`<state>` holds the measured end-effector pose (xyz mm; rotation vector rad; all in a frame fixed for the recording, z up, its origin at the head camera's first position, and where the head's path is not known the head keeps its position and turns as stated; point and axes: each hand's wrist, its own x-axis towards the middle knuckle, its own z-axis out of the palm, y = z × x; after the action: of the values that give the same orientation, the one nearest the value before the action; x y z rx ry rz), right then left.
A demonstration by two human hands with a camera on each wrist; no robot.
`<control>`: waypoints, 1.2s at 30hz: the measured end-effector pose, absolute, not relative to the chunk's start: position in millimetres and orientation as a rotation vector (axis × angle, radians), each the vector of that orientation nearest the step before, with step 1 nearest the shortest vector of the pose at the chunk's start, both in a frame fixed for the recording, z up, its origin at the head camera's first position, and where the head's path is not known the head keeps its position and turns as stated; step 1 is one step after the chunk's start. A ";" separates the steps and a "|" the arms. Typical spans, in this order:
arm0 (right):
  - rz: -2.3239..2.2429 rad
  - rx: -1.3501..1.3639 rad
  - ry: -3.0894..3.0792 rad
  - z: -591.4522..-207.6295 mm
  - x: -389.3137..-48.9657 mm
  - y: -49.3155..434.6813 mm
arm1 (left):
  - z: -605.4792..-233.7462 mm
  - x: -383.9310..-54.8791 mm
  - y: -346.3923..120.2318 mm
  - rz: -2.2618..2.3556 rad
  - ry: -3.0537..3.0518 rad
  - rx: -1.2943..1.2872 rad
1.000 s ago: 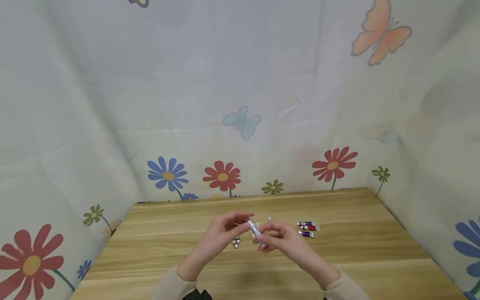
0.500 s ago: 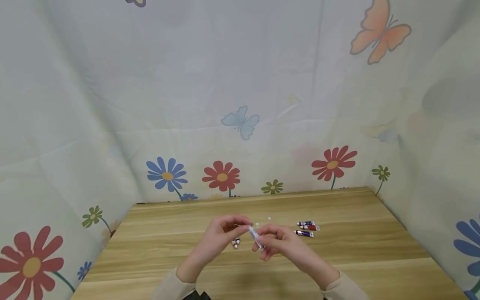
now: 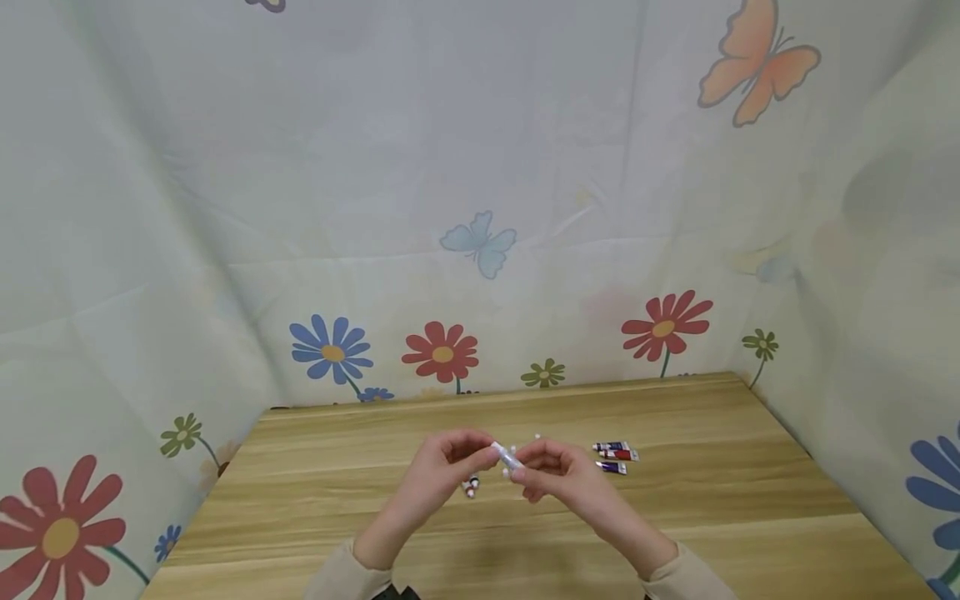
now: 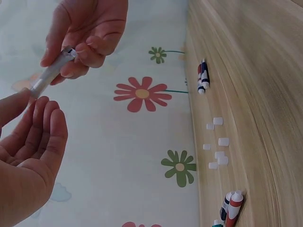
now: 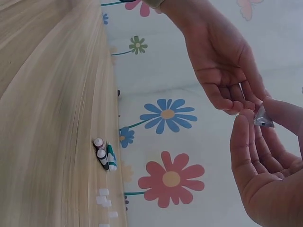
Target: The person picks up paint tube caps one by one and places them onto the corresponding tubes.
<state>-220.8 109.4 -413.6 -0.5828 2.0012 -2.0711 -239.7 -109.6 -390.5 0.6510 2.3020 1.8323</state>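
A whitish paint tube (image 3: 508, 457) is held in the air between both hands, above the middle of the table. My left hand (image 3: 444, 467) pinches its upper-left end between thumb and fingertips. Its other end is gripped by my right hand (image 3: 564, 475), thumb over the fingers. The left wrist view shows the slim, pale tube (image 4: 49, 73) slanting from my left fingertips up to my right hand (image 4: 90, 40). In the right wrist view only the tube's silvery flat end (image 5: 263, 118) shows between the fingers; the rest is covered.
Several small white caps (image 4: 223, 141) lie scattered on the wooden table (image 3: 675, 517). To the right are several paint tubes (image 3: 619, 455), blue, red and purple; another group of tubes (image 3: 470, 487) lies near my left hand. A flowered cloth (image 3: 480, 317) hangs behind the table.
Both hands stay in nearly the same place with the tube. My right hand has turned slightly and the tube lies less steep than half a second ago.
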 end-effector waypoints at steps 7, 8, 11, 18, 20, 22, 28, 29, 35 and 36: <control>-2.053 -0.593 1.998 -413.6 -221.9 109.0 | -372.6 -227.1 -107.3 1.797 2.338 0.689; -2.049 -0.606 1.987 -413.6 -222.0 109.2 | -370.3 -225.2 -107.0 1.796 2.337 0.695; -2.033 -0.632 1.952 -413.9 -222.1 109.7 | -368.3 -222.8 -106.8 1.810 2.329 0.725; -1.974 -0.730 1.867 -414.1 -221.3 111.2 | -389.4 -235.2 -108.8 1.846 2.318 0.747; -1.961 -0.750 1.848 -414.1 -220.9 111.2 | -393.1 -236.8 -108.3 1.839 2.325 0.744; -1.963 -0.762 1.828 -414.8 -220.7 111.4 | -394.5 -237.3 -107.6 1.830 2.330 0.739; -1.998 -0.739 1.829 -417.8 -221.0 111.7 | -393.2 -237.1 -106.4 1.836 2.313 0.671; -1.993 -0.720 1.859 -417.6 -220.9 111.3 | -392.6 -237.1 -106.2 1.841 2.315 0.647; -1.944 -0.631 2.071 -416.6 -220.6 107.5 | -383.6 -231.0 -103.5 1.855 2.376 0.555; -1.942 -0.621 2.095 -416.7 -220.8 107.1 | -381.6 -229.4 -103.1 1.852 2.388 0.555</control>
<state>-220.8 107.1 -416.7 -0.6210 2.0948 -1.9418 -229.4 -103.1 -381.6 0.5549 2.3884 1.8521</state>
